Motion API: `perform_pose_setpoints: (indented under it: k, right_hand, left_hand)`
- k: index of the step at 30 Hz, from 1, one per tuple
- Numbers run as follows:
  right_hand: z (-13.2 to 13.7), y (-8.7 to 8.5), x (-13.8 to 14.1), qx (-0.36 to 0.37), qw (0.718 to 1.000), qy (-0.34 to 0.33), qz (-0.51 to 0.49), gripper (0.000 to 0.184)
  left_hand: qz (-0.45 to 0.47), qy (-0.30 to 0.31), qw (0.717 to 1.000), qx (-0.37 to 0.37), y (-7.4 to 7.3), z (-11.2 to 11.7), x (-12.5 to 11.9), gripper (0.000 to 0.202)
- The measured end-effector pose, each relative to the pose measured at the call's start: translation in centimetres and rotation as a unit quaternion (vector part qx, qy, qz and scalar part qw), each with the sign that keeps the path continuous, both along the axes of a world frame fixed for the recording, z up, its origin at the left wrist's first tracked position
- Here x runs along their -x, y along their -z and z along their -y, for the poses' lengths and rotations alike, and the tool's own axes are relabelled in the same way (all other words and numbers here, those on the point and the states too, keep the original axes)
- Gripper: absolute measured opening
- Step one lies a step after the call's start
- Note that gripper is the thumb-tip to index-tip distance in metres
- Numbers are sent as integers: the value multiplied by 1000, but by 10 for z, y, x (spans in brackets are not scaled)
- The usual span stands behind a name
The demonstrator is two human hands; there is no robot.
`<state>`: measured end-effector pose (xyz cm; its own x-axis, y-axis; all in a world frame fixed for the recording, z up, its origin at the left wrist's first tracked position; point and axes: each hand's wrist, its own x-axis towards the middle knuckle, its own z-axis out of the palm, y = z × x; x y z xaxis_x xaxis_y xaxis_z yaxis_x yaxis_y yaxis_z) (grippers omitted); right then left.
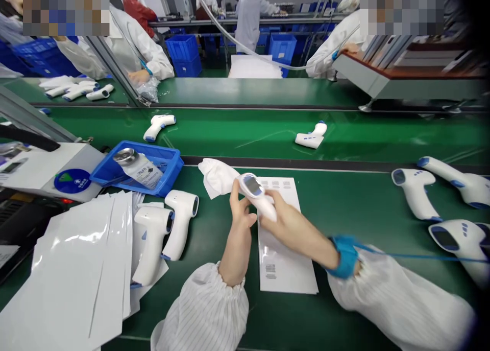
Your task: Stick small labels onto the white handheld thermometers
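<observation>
Both hands hold one white infrared thermometer above a sheet of labels on the green table. My left hand pinches its head near the grey display. My right hand is wrapped round its handle; a blue wrist strap sits on that wrist. A white cloth lies just behind the thermometer.
Two white thermometers lie left of my hands beside a stack of white pouches. A blue tray sits behind them. Three thermometers lie at right. Two more rest on the conveyor. Other workers stand beyond.
</observation>
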<state>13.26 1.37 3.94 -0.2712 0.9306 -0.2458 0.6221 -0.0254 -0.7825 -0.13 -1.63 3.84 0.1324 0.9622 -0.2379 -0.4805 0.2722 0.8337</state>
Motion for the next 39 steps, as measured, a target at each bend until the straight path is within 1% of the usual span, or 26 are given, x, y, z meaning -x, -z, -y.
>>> perform_pose_setpoints:
  k: [2,5,6,7,8,10,13,15,16,18,20,21,22,23,24,25,26,27,28,29,30,31,33,35,37,39]
  right_hand:
    - [-51,4,5,-88,991,25,102,55]
    - [-133,4,0,-142,976,77,145,63]
    - [-156,2,-6,-154,970,93,161,62]
    - [-175,1,-16,-162,964,111,181,57]
    - [-189,0,-27,-164,956,127,205,51]
    - [-203,1,-54,-158,942,152,253,42]
    - [-202,6,-90,-136,929,162,303,36]
    - [-195,8,-102,-134,925,162,316,33]
    - [-191,7,-104,-141,923,165,317,33]
    - [-179,4,-99,-166,919,181,310,33]
    - [-159,-3,-87,-194,913,201,297,36]
    - [-145,-7,-79,-204,916,207,277,37]
    - [-129,-11,-70,-201,928,206,238,39]
    - [-111,-16,-61,-186,945,196,185,41]
    - [-91,-21,-53,-149,969,177,85,42]
    - [-72,-26,-46,-88,985,144,-16,43]
    - [-53,-31,-40,-26,990,103,-90,45]
    - [-36,-36,-36,24,987,54,-151,47]
    - [-20,-38,-33,56,979,15,-194,45]
    - [-5,-39,-33,67,974,-11,-218,41]
    - [8,-38,-33,58,973,-21,-222,37]
    - [20,-35,-35,34,978,-17,-205,32]
    - [44,-20,-38,-28,992,-10,-126,21]
    - [65,0,-40,-72,996,-25,-41,11]
    - [81,21,-38,-107,993,-38,0,12]
    - [91,38,-35,-145,989,-26,8,15]
  left_hand:
    - [-90,13,996,23,3,-4,6,68]
    - [-149,67,985,52,3,-6,12,54]
    - [-159,78,983,51,2,-6,14,49]
    - [-167,83,981,48,1,-7,14,44]
    - [-173,84,981,42,0,-7,15,41]
    - [-182,82,979,36,-2,-8,16,37]
    - [-196,94,975,43,-4,-9,16,36]
    - [-208,97,972,43,-3,-8,16,35]
    - [-215,95,971,40,-3,-7,16,35]
    - [-247,80,966,16,0,-5,14,35]
    - [-317,43,946,-40,3,-3,10,39]
    - [-365,17,927,-82,4,-2,8,45]
    - [-414,-11,901,-132,6,-2,5,52]
    - [-460,-34,868,-186,7,-1,2,60]
    - [-496,-47,833,-239,8,0,-1,68]
    - [-519,-48,804,-285,10,2,-3,73]
    - [-524,-35,789,-317,11,3,-5,77]
    - [-514,-10,792,-330,12,5,-6,78]
    - [-490,17,810,-320,12,8,-6,78]
    - [-459,37,838,-294,13,11,-5,76]
    - [-423,45,868,-255,13,13,-2,74]
    - [-386,44,897,-212,13,16,1,71]
    - [-316,32,940,-125,13,20,8,69]
    - [-255,40,965,-53,13,22,12,70]
    - [-211,61,976,-7,14,23,13,71]
    - [-189,76,979,11,16,24,11,70]
